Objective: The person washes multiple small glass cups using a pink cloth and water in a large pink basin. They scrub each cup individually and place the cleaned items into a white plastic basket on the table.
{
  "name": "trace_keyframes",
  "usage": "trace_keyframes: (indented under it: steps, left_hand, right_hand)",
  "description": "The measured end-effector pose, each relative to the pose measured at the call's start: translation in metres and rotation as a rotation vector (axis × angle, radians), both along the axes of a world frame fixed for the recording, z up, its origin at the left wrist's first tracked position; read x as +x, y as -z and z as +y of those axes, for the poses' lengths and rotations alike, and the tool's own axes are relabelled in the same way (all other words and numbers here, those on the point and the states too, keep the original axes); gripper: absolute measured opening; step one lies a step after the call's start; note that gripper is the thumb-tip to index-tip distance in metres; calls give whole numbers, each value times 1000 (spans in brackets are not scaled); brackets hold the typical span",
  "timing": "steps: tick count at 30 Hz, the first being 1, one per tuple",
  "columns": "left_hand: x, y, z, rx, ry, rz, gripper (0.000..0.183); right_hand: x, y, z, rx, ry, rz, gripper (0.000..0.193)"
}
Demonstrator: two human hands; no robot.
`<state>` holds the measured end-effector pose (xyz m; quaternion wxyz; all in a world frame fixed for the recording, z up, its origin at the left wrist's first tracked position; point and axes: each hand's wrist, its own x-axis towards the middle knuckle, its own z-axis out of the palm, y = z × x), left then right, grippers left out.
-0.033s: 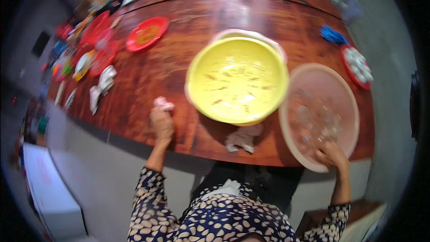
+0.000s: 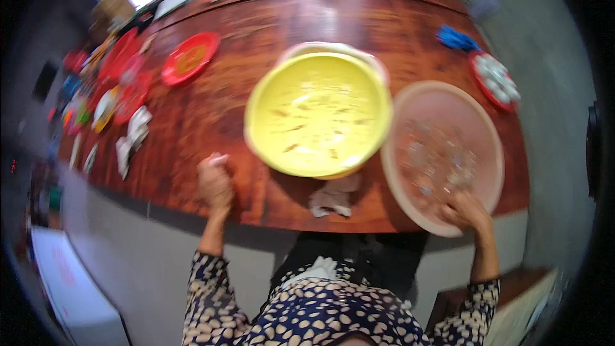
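My left hand (image 2: 216, 186) rests on the wooden table (image 2: 221, 102), closed around a small crumpled pink cloth (image 2: 218, 159) that pokes out past the fingers. On the right, my right hand (image 2: 469, 210) reaches over the near rim of a wide pink basin (image 2: 389, 176). Its fingers are curled down among clear, shiny pieces (image 2: 442, 154), too blurred to name; what they grip is hidden. Between the hands stands a yellow basin (image 2: 320, 115) with brown specks or bits inside, stacked over a pale-rimmed basin (image 2: 375, 64). A greyish-brown cloth (image 2: 333, 200) lies below it near the table edge.
A red plate (image 2: 192, 57) with something orange-brown lies at the far left. Red containers (image 2: 133, 93) and white crumpled cloths (image 2: 136, 133) crowd the left edge. At the right edge are a red basket of whitish round things (image 2: 496, 80) and a blue bunched item (image 2: 457, 37).
The whole view has shifted slightly, so the table things sit further left. My left hand covers more of the pink cloth; my right hand stays in the pink basin.
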<state>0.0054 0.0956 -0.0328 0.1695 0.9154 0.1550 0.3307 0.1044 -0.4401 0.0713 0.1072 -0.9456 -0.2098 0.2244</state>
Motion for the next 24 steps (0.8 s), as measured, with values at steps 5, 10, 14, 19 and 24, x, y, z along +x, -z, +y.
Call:
trace_keyframes:
  steps: [5, 10, 14, 19, 24]
  left_hand:
    - [14, -84, -68, -693, 405, -391, 16]
    - [19, -167, -210, -824, 711, 202, 25]
    - [43, -141, -296, -1330, 1050, 524, 46]
    - [79, -132, -313, -202, 1104, 553, 46]
    - [110, -81, -330, 66, 1122, 745, 29]
  right_hand:
    - [-5, 2, -19, -9, -3, -61, 23]
    - [-36, -33, 37, 693, 38, -502, 57]
    - [-59, -19, 88, 874, 25, -761, 47]
    - [-39, -1, -14, 318, 285, -653, 15]
    - [-6, -9, -24, -354, 108, -313, 7]
